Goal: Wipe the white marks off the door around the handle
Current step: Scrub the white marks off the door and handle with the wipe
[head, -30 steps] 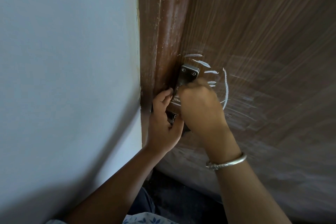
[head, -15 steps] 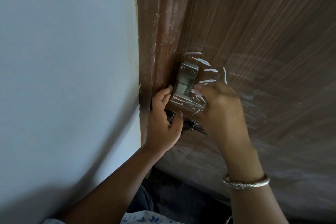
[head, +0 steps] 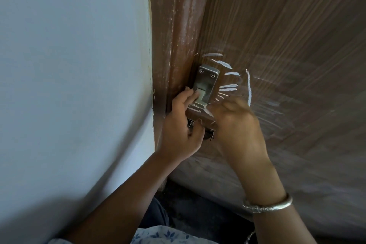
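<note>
A brown wood-grain door (head: 287, 31) carries a silver metal handle (head: 208, 81) near its left edge. Short white marks (head: 229, 87) fan out to the right of the handle, and one long curved white stroke (head: 248, 87) runs beside them. My left hand (head: 180, 134) grips the handle's lower part, with its fingers curled over the lever and its thumb below. My right hand (head: 237, 125) is motion-blurred and lies against the door just right of and below the handle, over the lower marks. No cloth shows in it. How its fingers lie is unclear.
A pale blue-grey wall (head: 69, 65) fills the left side and meets the scuffed brown door frame (head: 178, 25). Faint smeared streaks (head: 277, 109) spread to the right of the marks. A small metal latch (head: 210, 135) sits under the handle. A silver bangle (head: 269, 205) circles my right wrist.
My right hand has moved from over the handle down and to the right, uncovering the handle plate and the marks beside it. My left hand stays on the handle.
</note>
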Tool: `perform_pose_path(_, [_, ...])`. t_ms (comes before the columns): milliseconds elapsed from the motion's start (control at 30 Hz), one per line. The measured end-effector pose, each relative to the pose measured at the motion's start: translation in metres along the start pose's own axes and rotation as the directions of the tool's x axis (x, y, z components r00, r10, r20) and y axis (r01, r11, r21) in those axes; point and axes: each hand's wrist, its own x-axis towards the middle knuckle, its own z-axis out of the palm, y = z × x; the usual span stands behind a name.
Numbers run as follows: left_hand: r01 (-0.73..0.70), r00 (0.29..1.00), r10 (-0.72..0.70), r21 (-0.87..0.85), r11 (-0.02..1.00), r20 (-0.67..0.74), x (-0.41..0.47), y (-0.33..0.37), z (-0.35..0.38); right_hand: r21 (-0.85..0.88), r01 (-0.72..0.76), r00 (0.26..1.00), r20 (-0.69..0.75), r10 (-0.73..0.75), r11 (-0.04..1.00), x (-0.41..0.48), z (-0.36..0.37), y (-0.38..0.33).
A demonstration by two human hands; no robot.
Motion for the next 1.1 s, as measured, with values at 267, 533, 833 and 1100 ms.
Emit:
perform_pose_path(267, [-0.028,0.999,0.031,0.111,0.993,-0.021,0.003,0.002,-0.004,-0.065,0.041,0.999,-0.013,-0.042,0.997,0.008,0.002,-0.019])
perform_pose_path(533, [-0.053,0.998,0.057,0.175,0.983,-0.019,0.003,0.006,-0.003,-0.091,-0.133,0.991,-0.022,0.131,0.987,-0.007,-0.007,-0.001])
perform_pose_path(833, [-0.071,0.997,0.074,0.198,0.978,-0.005,0.006,0.008,-0.003,-0.086,-0.134,0.988,-0.083,0.127,0.987,-0.017,-0.009,0.006])
perform_pose_path(1100, [-0.072,0.997,0.073,0.209,0.975,0.006,0.008,0.005,-0.003,-0.083,-0.12,0.987,-0.118,0.11,0.989,-0.014,-0.002,-0.005])
